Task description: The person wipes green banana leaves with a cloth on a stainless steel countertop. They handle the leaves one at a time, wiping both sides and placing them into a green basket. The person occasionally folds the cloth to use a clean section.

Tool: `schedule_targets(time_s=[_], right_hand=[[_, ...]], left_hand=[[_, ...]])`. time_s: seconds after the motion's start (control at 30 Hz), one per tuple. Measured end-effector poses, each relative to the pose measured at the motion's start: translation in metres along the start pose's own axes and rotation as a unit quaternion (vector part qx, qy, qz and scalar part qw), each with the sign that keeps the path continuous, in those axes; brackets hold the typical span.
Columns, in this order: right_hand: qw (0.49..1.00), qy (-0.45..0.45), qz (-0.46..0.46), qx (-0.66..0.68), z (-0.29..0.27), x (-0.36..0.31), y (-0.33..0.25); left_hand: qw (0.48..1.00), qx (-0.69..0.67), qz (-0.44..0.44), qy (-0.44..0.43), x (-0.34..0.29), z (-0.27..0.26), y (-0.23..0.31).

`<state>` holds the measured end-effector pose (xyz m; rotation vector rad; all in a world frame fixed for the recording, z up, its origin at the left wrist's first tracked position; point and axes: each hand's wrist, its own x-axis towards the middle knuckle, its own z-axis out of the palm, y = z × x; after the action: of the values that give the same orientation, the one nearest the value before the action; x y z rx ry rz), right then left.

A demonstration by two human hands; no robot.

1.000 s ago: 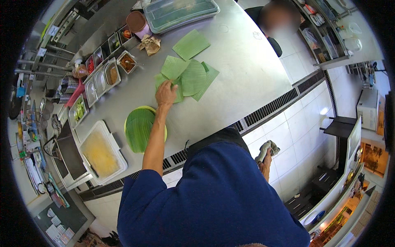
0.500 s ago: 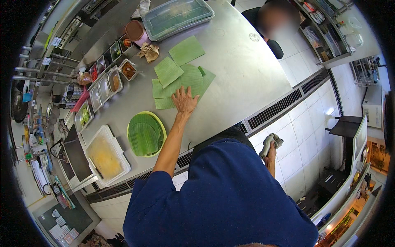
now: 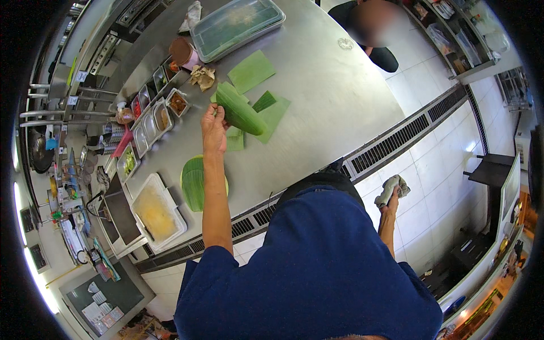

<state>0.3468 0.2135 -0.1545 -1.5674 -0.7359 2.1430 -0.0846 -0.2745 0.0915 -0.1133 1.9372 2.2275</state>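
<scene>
My left hand (image 3: 214, 126) is closed on the edge of a banana leaf piece (image 3: 239, 111), which is lifted off the steel table (image 3: 317, 96) and curls over toward the right. Under and around it lie other cut leaf pieces (image 3: 253, 70), flat on the metal. Below my left forearm sits a round stack of leaves (image 3: 193, 184) with a pale green rim, partly hidden by the arm. Out to the right, past the table's near edge, my right hand (image 3: 389, 206) grips a crumpled grey cloth (image 3: 392, 190) above the floor.
A lidded clear container (image 3: 238, 28) stands at the far side, with a brown-lidded tub (image 3: 182, 53) and crumpled brown paper (image 3: 202, 77) beside it. Metal ingredient trays (image 3: 152, 122) line the left. A white tray (image 3: 158, 214) lies near left. A person (image 3: 377, 25) is beyond the table.
My left hand has gone from lying spread on the leaves to pinching one piece and raising it, shifting left. My right hand still holds the cloth, slightly farther right in view.
</scene>
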Motion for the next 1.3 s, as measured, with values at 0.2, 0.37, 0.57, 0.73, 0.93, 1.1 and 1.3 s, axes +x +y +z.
schedule_targets(time_s=[0.2, 0.37, 0.57, 0.73, 0.93, 1.1, 1.3], right_hand=[[0.995, -0.060, 0.040, 0.070, 0.040, -0.009, -0.020], [0.988, -0.129, 0.024, 0.081, 0.062, -0.018, -0.039], [0.993, -0.089, 0.010, 0.077, 0.065, -0.028, -0.049], [0.993, -0.087, 0.004, 0.075, 0.080, -0.046, -0.044], [0.992, -0.109, 0.022, 0.051, 0.081, -0.047, -0.039], [0.991, -0.116, 0.022, 0.056, 0.088, -0.050, -0.040], [0.993, -0.108, 0.019, 0.034, 0.086, -0.052, -0.045]], left_hand=[[0.935, -0.306, -0.144, -0.106, -0.025, 0.077, -0.067], [0.908, -0.313, -0.278, -0.019, -0.069, 0.121, -0.184], [0.877, -0.242, -0.405, 0.090, -0.111, 0.135, -0.214], [0.863, -0.282, -0.417, 0.043, -0.089, 0.116, -0.210], [0.913, -0.335, -0.234, 0.000, -0.014, 0.144, -0.081], [0.900, -0.352, -0.258, -0.023, -0.030, 0.166, -0.065], [0.836, -0.278, -0.473, -0.011, -0.093, 0.192, -0.181]])
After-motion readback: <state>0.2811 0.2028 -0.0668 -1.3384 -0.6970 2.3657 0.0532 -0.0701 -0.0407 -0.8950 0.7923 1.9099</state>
